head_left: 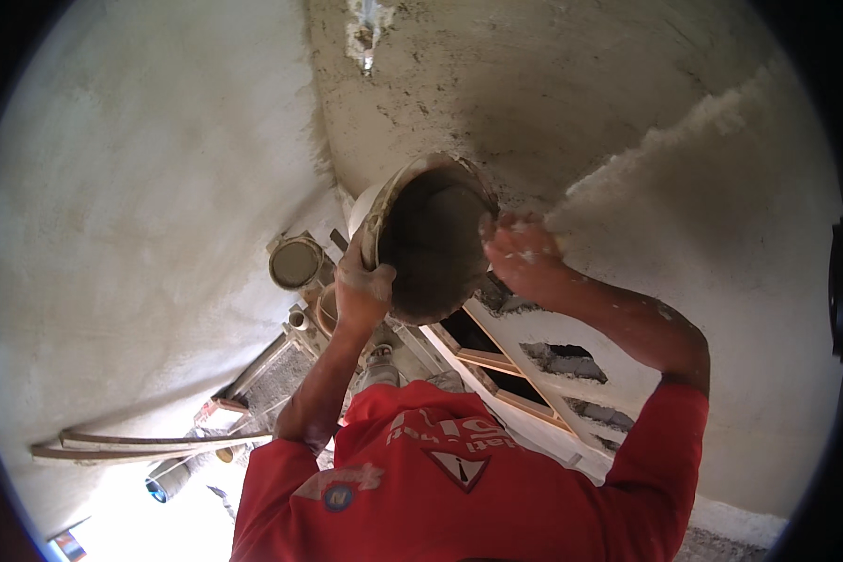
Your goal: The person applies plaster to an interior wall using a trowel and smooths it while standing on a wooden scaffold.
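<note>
A mortar-smeared bucket (375, 211) is tilted up against the wall, its mouth turned toward me. Wet grey mortar (436, 244) coats its shadowed inside. My left hand (361, 286) grips the bucket's left rim, with the thumb over the edge. At the right rim is my right hand (523, 251), fingers curled and slightly blurred, flecked with pale plaster. Whatever it may hold is hidden; only a small yellowish patch shows beside it. Damp, darker plaster (412, 84) covers the wall behind the bucket.
Below left, a round container (295, 264) of grey mix stands near a pipe end (298, 319). Long curved strips (150, 448) lie at the lower left. A wooden frame (506, 365) with dark openings is below right. My foot (381, 352) shows far below.
</note>
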Tool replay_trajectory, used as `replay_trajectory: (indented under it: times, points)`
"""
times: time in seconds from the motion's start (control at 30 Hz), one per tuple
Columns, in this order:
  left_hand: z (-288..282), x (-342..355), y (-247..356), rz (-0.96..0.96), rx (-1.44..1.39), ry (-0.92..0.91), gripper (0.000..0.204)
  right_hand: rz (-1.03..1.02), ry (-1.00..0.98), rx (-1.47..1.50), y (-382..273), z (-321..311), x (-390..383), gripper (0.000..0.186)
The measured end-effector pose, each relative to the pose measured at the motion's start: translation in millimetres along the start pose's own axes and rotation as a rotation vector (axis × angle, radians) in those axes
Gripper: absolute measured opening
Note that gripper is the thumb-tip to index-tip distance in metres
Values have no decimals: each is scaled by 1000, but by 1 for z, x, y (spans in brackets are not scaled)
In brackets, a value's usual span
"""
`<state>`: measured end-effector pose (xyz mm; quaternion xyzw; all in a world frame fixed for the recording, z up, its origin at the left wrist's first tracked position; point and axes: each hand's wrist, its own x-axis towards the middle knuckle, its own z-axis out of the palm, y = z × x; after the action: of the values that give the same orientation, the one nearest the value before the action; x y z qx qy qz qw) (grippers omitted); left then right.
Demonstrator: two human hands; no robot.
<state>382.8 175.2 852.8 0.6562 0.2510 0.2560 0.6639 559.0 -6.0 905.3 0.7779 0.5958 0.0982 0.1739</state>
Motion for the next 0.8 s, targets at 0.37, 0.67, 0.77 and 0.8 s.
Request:
replay_trajectory:
  times: [0.37,0.67,0.77,0.8]
  points:
    - [30,-10,-24,110,115,8,66,269,-146,913,-42,64,-26,34]
    - [11,-14,-2,-13,-164,3,59,437,41,1002,-33,31,-47,46]
    - [12,-14,-5,48,-74,-21,57,367,46,870,-13,27,-48,47]
    - [16,-15,-6,23,-155,-8,56,384,31,866,-9,24,-50,47]
